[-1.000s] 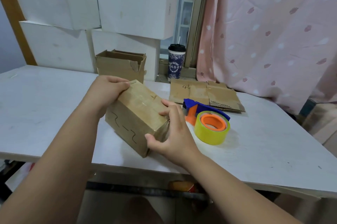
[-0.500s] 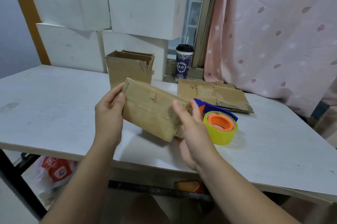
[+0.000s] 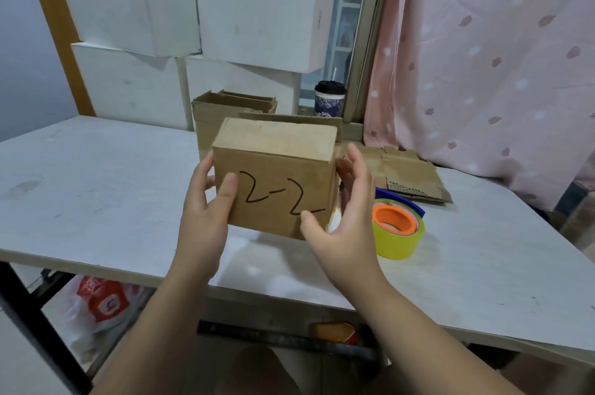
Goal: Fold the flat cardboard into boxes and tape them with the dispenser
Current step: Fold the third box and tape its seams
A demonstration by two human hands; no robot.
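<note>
I hold a small brown cardboard box [image 3: 277, 169] marked "2-2" up above the table, its marked face toward me and a flap sticking up behind it. My left hand [image 3: 206, 211] grips its left side, thumb on the front face. My right hand [image 3: 344, 220] cups its right side, thumb at the lower front corner. The tape dispenser [image 3: 397, 224], blue with an orange hub and a yellow roll, lies on the table just right of my right hand. Flat cardboard [image 3: 409, 174] lies behind it.
An open brown box [image 3: 209, 111] stands on the white table [image 3: 96, 188] behind the held one. Stacked white boxes [image 3: 193, 24] fill the back. A lidded cup [image 3: 329, 99] stands on the sill. A pink curtain [image 3: 489, 56] hangs right. A bag [image 3: 99, 304] lies under the table.
The box has been lifted off the table and turned upright so that the "2-2" face points at me. Both hands shifted to its two sides.
</note>
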